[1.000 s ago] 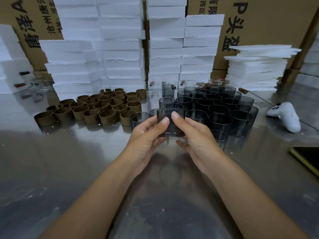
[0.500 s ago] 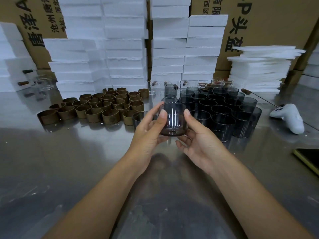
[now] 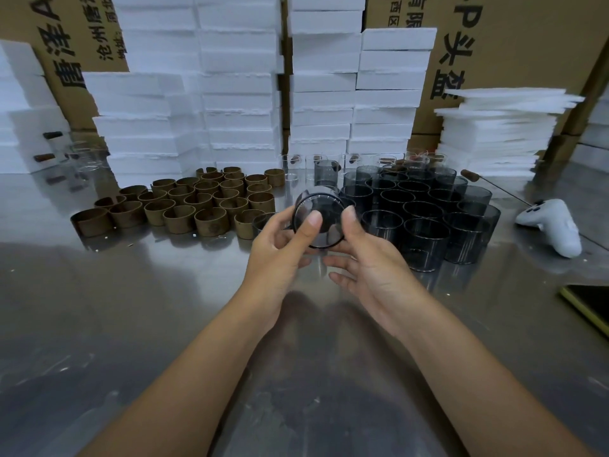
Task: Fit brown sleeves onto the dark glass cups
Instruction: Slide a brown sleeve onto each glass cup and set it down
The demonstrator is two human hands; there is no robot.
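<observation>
The dark glass cup [image 3: 326, 206] is held off the steel table [image 3: 131, 308], tipped on its side with one round end facing the camera. The left hand [image 3: 276, 252] grips it from 9 o'clock, thumb laid across the near face and fingers curled behind. The right hand [image 3: 372, 268] holds it from 3 o'clock, thumb on the rim and its other fingers loosely bent beneath; how many of them touch the glass cannot be told.

At 9 to 10 o'clock of the cup the brown sleeves [image 3: 197, 206] stand in a tight cluster on the table. At 1 to 3 o'clock the other dark cups [image 3: 425, 206] crowd together upright, the nearest just beside the right thumb. One more dark cup stands half hidden behind the left hand.

At 12 o'clock are clear glasses [image 3: 293, 166], then stacked white foam blocks [image 3: 237, 94] and cardboard boxes [image 3: 527, 44]. Foam sheets [image 3: 497, 133] pile up at 2 o'clock, and a white controller [image 3: 553, 225] lies at 3.
</observation>
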